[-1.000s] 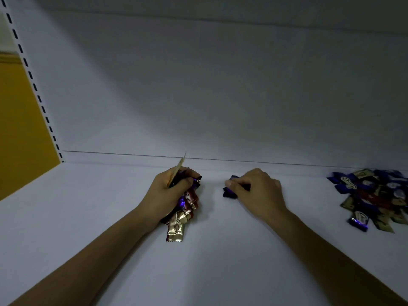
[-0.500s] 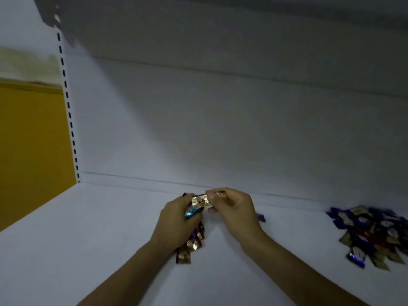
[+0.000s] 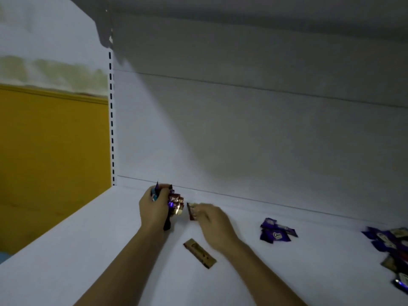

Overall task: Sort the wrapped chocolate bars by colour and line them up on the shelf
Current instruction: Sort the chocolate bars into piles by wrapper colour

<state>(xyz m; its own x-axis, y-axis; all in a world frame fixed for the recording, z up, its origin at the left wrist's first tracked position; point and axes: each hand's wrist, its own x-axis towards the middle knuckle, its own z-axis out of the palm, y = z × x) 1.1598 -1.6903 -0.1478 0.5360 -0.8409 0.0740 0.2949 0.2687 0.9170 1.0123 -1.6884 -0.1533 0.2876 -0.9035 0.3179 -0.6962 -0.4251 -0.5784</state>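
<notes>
Several bars (image 3: 175,202) half-hidden inside clutching left grip (image 3: 154,209), blurred right grip (image 3: 215,221) pinching brown bar (image 3: 191,212)

**Shelf bay, dim light**

I'm facing a white back panel (image 3: 242,140), seam line across it. Slotted upright (image 3: 111,120) on my left; yellow wall (image 3: 53,146) beyond it, pale band (image 3: 50,69) above that. White shelf (image 3: 66,250) below. Top in shadow, lower left brighter.
</notes>
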